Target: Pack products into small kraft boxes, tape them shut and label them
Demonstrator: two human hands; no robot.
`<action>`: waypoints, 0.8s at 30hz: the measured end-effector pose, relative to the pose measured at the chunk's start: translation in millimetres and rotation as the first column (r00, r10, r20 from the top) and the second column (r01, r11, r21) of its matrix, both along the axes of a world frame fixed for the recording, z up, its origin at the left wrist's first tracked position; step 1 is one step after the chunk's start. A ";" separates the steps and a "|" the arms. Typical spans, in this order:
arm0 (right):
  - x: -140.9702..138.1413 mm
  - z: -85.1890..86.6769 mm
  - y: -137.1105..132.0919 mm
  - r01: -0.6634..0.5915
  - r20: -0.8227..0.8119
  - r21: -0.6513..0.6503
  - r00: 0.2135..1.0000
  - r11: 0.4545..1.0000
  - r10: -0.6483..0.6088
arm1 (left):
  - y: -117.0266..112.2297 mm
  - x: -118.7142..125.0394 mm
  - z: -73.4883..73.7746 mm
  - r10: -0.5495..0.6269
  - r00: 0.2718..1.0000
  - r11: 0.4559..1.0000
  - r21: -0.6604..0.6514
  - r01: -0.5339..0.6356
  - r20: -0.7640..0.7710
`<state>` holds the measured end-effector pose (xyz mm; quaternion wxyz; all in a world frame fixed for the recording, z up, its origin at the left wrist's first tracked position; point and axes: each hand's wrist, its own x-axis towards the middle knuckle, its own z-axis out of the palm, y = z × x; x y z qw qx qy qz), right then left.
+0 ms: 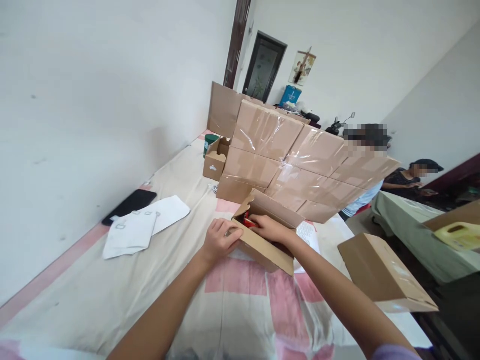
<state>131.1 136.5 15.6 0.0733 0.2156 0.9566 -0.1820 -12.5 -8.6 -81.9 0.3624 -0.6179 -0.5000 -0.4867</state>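
In the head view, an open cardboard box [266, 252] sits tilted on the cloth-covered table. My left hand [222, 241] grips the box at its near left corner, with curled fingers and the thumb by the rim. My right hand [268, 229] reaches inside, its fingers closed around a small red object [248, 221]. Only part of that red object shows, so its kind is unclear. The box's floor is hidden by its walls and my hand.
A taped cardboard partition [277, 160] stands behind the box. Left lie white papers [140, 230] and a black flat device [131, 204]. A small carton [215, 167] and green tub [210, 141] stand farther back. Right is a closed carton [386, 270]; two people are beyond.
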 end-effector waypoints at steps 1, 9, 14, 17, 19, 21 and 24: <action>3.0 5.2 -3.1 0.016 -0.022 0.011 1.000 1.000 -0.016 | -1.0 -0.5 0.4 0.001 1.000 1.000 0.002 -0.001 0.002; 67.2 34.6 -12.6 -0.120 0.041 0.378 0.993 0.918 0.113 | 0.2 1.5 -4.2 0.047 0.999 0.999 0.011 -0.047 0.011; 89.9 18.2 6.7 -0.318 -0.115 0.416 0.911 0.852 0.396 | 1.8 1.1 -6.4 0.018 1.000 1.000 0.006 -0.018 0.015; 102.7 12.5 14.4 -0.172 -0.420 0.542 0.792 0.823 0.442 | 0.2 -0.4 -2.7 -0.017 1.000 1.000 0.021 0.017 0.015; 115.9 7.0 16.1 0.004 -0.565 0.576 0.725 0.818 0.394 | -1.2 -1.0 -0.1 -0.071 0.997 0.997 0.025 0.071 -0.013; 133.4 -3.0 15.0 0.164 -0.680 0.520 0.673 0.838 0.290 | -1.9 -1.4 0.1 -0.134 0.991 0.991 0.025 0.134 -0.022; 162.6 -24.5 10.0 0.349 -0.810 0.377 0.574 0.858 0.123 | 0.0 -4.0 -6.0 -0.192 0.978 0.981 0.031 0.190 0.084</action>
